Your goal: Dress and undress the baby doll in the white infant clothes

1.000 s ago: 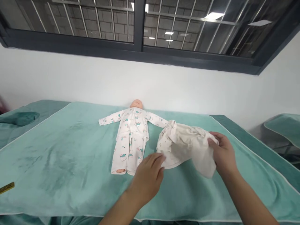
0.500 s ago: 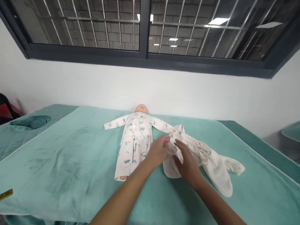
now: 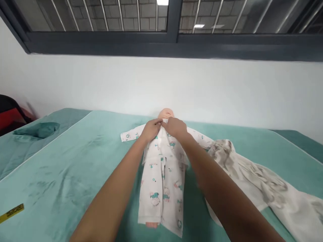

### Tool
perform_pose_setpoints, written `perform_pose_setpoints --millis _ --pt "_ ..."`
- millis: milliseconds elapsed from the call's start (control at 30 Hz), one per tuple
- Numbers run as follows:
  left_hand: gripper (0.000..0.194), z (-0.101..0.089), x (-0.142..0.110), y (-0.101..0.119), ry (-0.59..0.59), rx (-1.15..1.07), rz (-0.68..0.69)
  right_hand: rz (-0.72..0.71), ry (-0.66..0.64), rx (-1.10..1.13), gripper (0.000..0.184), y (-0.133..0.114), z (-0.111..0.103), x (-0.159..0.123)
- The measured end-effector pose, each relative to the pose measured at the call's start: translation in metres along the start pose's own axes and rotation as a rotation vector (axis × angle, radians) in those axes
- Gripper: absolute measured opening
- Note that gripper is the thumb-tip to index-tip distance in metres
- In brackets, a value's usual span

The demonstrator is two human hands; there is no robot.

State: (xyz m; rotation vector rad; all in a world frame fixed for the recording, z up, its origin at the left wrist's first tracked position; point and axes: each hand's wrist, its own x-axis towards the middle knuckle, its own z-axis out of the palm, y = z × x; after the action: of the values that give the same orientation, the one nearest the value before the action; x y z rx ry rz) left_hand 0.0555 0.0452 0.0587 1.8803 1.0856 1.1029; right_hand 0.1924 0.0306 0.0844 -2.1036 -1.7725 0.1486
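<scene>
A baby doll (image 3: 166, 113) lies on its back, its head toward the wall. It wears a white printed pajama top (image 3: 157, 148) and matching pajama pants (image 3: 152, 188), with a bit of foot showing at one hem. Both my hands are at the top's neckline, just below the doll's chin. My left hand (image 3: 151, 129) has its fingers closed on the collar's left side. Close beside it, my right hand (image 3: 176, 127) pinches the collar on the right. The small closure between my fingertips is hidden.
A crumpled off-white baby garment (image 3: 248, 178) lies to the right, touching the doll's sleeve end. Green bedding (image 3: 75, 174) covers the surface. A yellow label (image 3: 12, 212) is at the left edge, a red and black bag (image 3: 11, 116) at far left. A white wall (image 3: 101, 84) stands behind.
Both hands have left the off-white garment on the right and moved up and left to the doll's collar, closing on it. The view has moved closer and tilted down.
</scene>
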Motion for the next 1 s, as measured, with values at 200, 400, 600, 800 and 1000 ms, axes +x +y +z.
perform_pose_setpoints --millis 200,400,600,800,1000 --pt "0.050 0.012 0.020 -0.024 -0.130 0.007 0.114 -0.047 -0.024 -0.006 0.032 0.018 0.020 0.034" --pt "0.052 0.008 0.030 -0.025 -0.189 0.047 0.110 -0.102 -0.012 0.199 0.035 0.033 0.024 0.040" --pt "0.042 0.008 0.010 -0.023 -0.134 0.023 0.115 0.031 0.156 0.467 0.032 0.031 0.028 0.022" --pt "0.037 0.007 -0.017 -0.024 -0.125 0.088 0.147 0.125 0.268 0.575 0.033 0.032 0.030 -0.004" --pt "0.038 0.006 -0.022 -0.028 -0.104 0.109 0.130 0.067 0.256 0.610 0.024 0.034 0.032 0.005"
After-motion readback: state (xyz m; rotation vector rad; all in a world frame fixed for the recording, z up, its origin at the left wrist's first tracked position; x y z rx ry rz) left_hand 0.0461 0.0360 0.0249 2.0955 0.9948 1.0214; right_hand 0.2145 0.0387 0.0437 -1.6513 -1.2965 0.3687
